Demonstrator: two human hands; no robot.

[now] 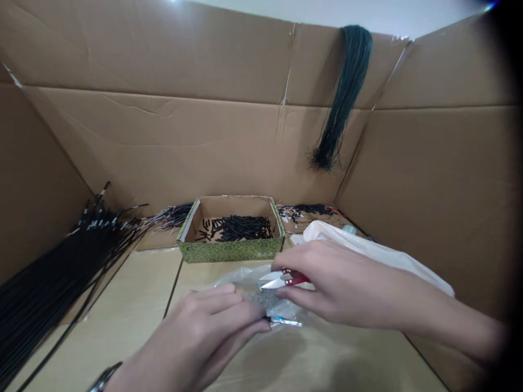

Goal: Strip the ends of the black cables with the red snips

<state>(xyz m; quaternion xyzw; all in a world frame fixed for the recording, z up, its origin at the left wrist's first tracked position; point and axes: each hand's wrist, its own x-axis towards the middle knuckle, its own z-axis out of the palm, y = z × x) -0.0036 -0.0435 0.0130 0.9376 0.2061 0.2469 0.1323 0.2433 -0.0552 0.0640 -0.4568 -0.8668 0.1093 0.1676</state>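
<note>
My left hand (212, 326) is closed, thumb and fingertips pinched on a thin black cable whose stripped end (286, 322), blue and silvery, sticks out to the right. Between the thumb and fingers of my right hand (327, 277) is a pair of thread snips (281, 281) with red handles. Their pale blades point left, parted, just above the cable end and apart from it. A small blue bit shows at the blade tips. Beneath both hands lies a clear plastic bag (241, 274), with small pieces on it too blurred to name.
A green patterned box (229, 251) holds many short black tubes (245, 227). Long black cables (53, 277) are heaped at left. Dark green wires (351, 76) hang over the cardboard wall (183, 130). A white plastic bag (379, 258) lies behind my right forearm; more wires (310, 210) lie along the back.
</note>
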